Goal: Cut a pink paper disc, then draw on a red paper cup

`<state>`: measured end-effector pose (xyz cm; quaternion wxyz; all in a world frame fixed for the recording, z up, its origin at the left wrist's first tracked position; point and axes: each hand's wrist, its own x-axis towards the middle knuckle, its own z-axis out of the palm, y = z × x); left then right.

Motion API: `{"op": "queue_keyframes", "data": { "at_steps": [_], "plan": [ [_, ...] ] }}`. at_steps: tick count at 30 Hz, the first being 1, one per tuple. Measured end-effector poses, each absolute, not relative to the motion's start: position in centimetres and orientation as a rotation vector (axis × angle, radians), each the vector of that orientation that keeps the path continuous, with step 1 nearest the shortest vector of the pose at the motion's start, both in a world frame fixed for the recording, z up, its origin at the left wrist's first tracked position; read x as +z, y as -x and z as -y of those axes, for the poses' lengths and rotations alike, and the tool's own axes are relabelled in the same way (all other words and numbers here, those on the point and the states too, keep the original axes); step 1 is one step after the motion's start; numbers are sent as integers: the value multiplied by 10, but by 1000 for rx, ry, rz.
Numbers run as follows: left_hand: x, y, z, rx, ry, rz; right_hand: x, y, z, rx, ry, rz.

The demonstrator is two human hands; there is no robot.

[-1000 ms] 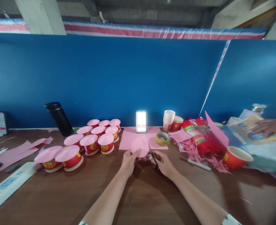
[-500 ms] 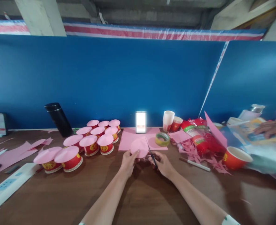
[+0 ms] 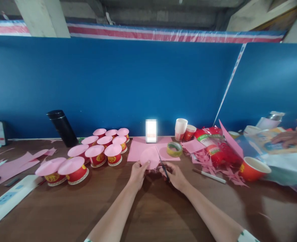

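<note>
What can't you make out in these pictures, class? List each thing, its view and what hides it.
Head view: some fingers of the left hand, behind the pink paper disc.
Head view: the topped red cups' insides, covered by pink tops.
Head view: the bright screen's content, pixelated.
Head view: the power strip's near end, cut off by the left edge.

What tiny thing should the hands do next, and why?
Maybe the left hand should turn the pink circle a little, because its thumb is on the paper and the scissors in the right hand lie along the circle's right edge.
</note>
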<state>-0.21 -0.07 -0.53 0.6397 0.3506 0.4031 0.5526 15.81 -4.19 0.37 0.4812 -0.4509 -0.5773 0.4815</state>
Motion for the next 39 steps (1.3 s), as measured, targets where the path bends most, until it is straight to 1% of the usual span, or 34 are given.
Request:
{"op": "queue_keyframes", "data": {
  "at_steps": [19,39],
  "plan": [
    [-4,1,2,1267,-789,-905,0,-160,39,1199,1133,1404],
    [-2,4,4,1202,-845,-911,11,-158,45,1203,1155,1377]
  ]
}}
